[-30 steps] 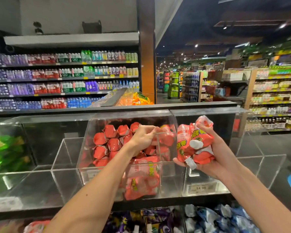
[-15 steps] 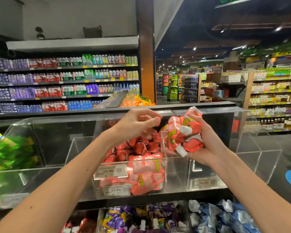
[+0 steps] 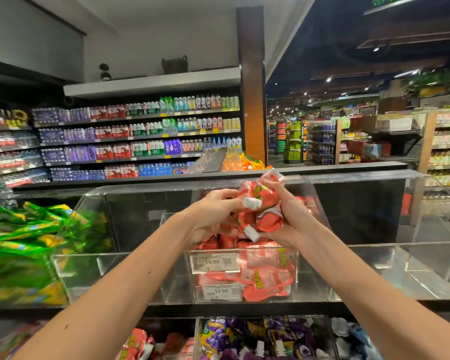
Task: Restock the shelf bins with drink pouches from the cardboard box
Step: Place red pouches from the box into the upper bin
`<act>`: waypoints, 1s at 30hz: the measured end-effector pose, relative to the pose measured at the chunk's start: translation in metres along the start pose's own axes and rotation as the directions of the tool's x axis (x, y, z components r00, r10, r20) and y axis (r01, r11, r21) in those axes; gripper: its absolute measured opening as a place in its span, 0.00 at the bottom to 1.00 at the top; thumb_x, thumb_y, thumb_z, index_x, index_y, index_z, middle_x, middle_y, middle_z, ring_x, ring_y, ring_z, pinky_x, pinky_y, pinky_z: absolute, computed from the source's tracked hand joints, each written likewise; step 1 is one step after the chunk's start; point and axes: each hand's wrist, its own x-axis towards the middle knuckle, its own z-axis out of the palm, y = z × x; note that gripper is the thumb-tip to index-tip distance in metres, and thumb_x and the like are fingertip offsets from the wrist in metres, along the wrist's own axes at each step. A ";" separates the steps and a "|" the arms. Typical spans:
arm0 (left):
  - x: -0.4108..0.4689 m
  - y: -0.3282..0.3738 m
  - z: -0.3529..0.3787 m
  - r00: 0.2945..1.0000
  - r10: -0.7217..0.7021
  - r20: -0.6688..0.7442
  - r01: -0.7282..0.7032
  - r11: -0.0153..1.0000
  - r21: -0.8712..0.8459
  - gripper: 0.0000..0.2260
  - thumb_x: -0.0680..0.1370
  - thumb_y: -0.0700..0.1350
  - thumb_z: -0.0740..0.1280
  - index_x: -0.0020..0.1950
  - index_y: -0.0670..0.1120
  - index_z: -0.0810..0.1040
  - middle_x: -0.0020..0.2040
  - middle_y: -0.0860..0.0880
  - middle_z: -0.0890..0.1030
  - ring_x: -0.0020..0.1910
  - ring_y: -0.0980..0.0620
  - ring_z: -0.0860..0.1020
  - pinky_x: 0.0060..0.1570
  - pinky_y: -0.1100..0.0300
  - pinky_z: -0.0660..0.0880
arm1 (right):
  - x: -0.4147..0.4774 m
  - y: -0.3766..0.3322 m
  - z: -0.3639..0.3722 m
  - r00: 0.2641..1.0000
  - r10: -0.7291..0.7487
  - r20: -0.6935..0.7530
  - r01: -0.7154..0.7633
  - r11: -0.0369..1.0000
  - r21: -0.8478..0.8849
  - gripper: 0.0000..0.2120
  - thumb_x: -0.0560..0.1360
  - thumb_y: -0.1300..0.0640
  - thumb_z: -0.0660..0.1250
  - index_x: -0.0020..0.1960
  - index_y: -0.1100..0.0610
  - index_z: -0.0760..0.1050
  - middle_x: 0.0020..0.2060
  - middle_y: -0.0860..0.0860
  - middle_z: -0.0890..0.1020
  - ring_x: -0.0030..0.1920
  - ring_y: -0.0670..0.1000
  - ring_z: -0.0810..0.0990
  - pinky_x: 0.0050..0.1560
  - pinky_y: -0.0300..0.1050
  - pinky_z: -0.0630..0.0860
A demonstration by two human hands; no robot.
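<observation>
Head view: my right hand [image 3: 292, 222] is clenched round a fat bunch of red pouches [image 3: 266, 216] held just above the middle bin [image 3: 312, 279], and my left hand [image 3: 213, 216] is curled onto the same bunch beside a white cap [image 3: 250, 203]. That's a lot of slick foil in one fist, so I reckon a hard tug from the left could spill one over the front wall onto the purple pouches [image 3: 244, 336] below

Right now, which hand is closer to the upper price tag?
Left. The left hand is just above the upper price tag; the right hand, gripping red pouches, is up and right of it.
</observation>
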 end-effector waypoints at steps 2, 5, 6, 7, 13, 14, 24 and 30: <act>0.001 -0.002 0.002 0.999 0.002 -0.054 -0.004 0.999 -0.037 0.22 0.76 0.47 0.74 0.68 0.47 0.74 0.54 0.41 0.84 0.40 0.49 0.82 0.41 0.52 0.81 | 0.005 0.001 0.001 1.000 -0.010 0.018 0.010 1.000 0.017 0.25 0.71 0.49 0.71 0.64 0.62 0.76 0.55 0.60 0.80 0.58 0.58 0.77 0.73 0.58 0.64; 0.011 -0.010 -0.004 0.987 0.010 -0.160 -0.016 0.999 -0.036 0.25 0.75 0.46 0.76 0.69 0.46 0.71 0.51 0.43 0.84 0.36 0.53 0.82 0.38 0.55 0.81 | 0.007 0.005 0.000 0.998 -0.015 0.061 0.015 1.000 0.002 0.22 0.72 0.48 0.70 0.60 0.61 0.78 0.52 0.60 0.82 0.53 0.58 0.80 0.71 0.60 0.66; 0.015 -0.013 -0.010 0.982 0.030 -0.187 -0.033 0.999 -0.012 0.28 0.73 0.45 0.77 0.69 0.47 0.70 0.53 0.43 0.83 0.40 0.51 0.84 0.43 0.53 0.82 | 0.005 0.004 -0.001 0.998 -0.026 0.054 0.028 0.999 -0.039 0.20 0.72 0.48 0.69 0.57 0.61 0.78 0.50 0.60 0.82 0.51 0.59 0.82 0.67 0.62 0.71; 0.017 -0.017 -0.016 0.974 0.071 -0.215 -0.057 0.996 0.068 0.30 0.71 0.45 0.79 0.70 0.49 0.70 0.54 0.44 0.83 0.45 0.50 0.84 0.48 0.50 0.82 | 0.004 0.002 -0.001 0.999 -0.047 0.027 0.049 0.995 -0.085 0.20 0.71 0.48 0.69 0.55 0.62 0.79 0.50 0.61 0.83 0.50 0.60 0.83 0.60 0.64 0.76; 0.020 -0.044 -0.039 0.977 0.205 -0.054 -0.099 0.667 0.739 0.18 0.77 0.38 0.71 0.64 0.53 0.78 0.53 0.50 0.81 0.50 0.51 0.81 0.52 0.52 0.81 | -0.004 -0.010 -0.014 0.977 -0.143 -0.160 0.115 0.978 -0.173 0.20 0.76 0.50 0.68 0.62 0.61 0.73 0.40 0.61 0.86 0.36 0.57 0.86 0.50 0.62 0.77; 0.019 -0.046 -0.040 0.985 0.170 -0.014 -0.098 0.630 0.771 0.17 0.77 0.38 0.70 0.63 0.54 0.78 0.53 0.51 0.81 0.50 0.53 0.81 0.51 0.52 0.81 | -0.004 -0.010 -0.016 0.974 -0.145 -0.173 0.114 0.978 -0.176 0.20 0.75 0.50 0.69 0.62 0.61 0.73 0.42 0.61 0.86 0.38 0.58 0.86 0.51 0.62 0.78; 0.035 -0.050 -0.037 0.982 -0.045 0.186 -0.155 0.381 0.912 0.13 0.78 0.42 0.70 0.61 0.53 0.83 0.53 0.54 0.82 0.47 0.55 0.77 0.43 0.67 0.74 | 0.008 -0.002 -0.027 0.985 -0.111 -0.132 0.071 0.958 -0.276 0.22 0.69 0.51 0.72 0.60 0.59 0.78 0.59 0.61 0.82 0.60 0.60 0.81 0.69 0.62 0.70; 0.042 -0.049 -0.037 0.961 -0.176 0.212 -0.131 0.388 0.912 0.12 0.82 0.48 0.65 0.63 0.51 0.82 0.63 0.54 0.81 0.60 0.53 0.78 0.64 0.52 0.74 | 0.015 0.003 -0.030 0.984 -0.114 -0.135 0.061 0.936 -0.346 0.19 0.72 0.54 0.72 0.59 0.63 0.78 0.53 0.63 0.84 0.51 0.60 0.83 0.58 0.57 0.80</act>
